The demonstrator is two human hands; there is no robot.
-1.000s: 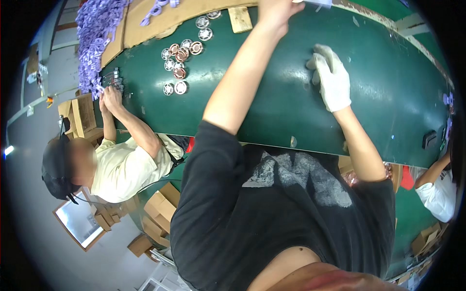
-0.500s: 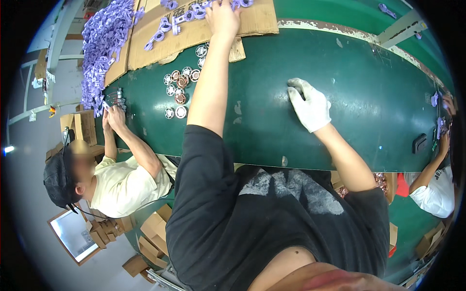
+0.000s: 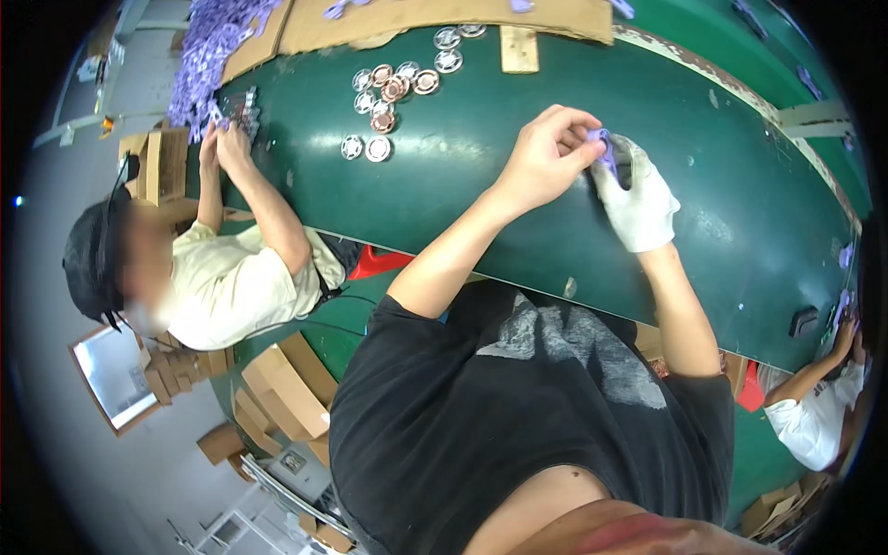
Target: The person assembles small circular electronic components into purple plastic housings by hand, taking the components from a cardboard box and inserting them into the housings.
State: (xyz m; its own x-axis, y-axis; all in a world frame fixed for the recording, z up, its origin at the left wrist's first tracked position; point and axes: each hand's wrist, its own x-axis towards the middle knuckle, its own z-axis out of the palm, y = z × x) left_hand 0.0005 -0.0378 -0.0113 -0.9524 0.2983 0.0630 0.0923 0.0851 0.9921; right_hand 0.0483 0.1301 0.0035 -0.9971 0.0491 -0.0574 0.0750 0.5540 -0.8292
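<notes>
In front of my chest, over the green table (image 3: 481,185), a small purple plastic part (image 3: 603,152) is between my two hands. My bare left hand (image 3: 553,159) pinches it from the left with thumb and fingers. Around its other side curl the fingertips of my right hand (image 3: 643,205), which wears a white glove. Fingers cover much of the part, so its full shape is hidden. Farther left on the table lie several round spoked discs, some silver (image 3: 377,148) and some copper-coloured (image 3: 395,88).
A cardboard sheet (image 3: 444,20) with a few purple parts lies along the far edge, beside a big purple heap (image 3: 208,60). At left a person in a cap (image 3: 242,277) handles a purple part. Another person (image 3: 814,416) is at far right, near a black object (image 3: 803,322).
My left hand has come back from the cardboard sheet with a purple part and met my gloved right hand. The whole view has shifted, and the cardboard now sits higher.
</notes>
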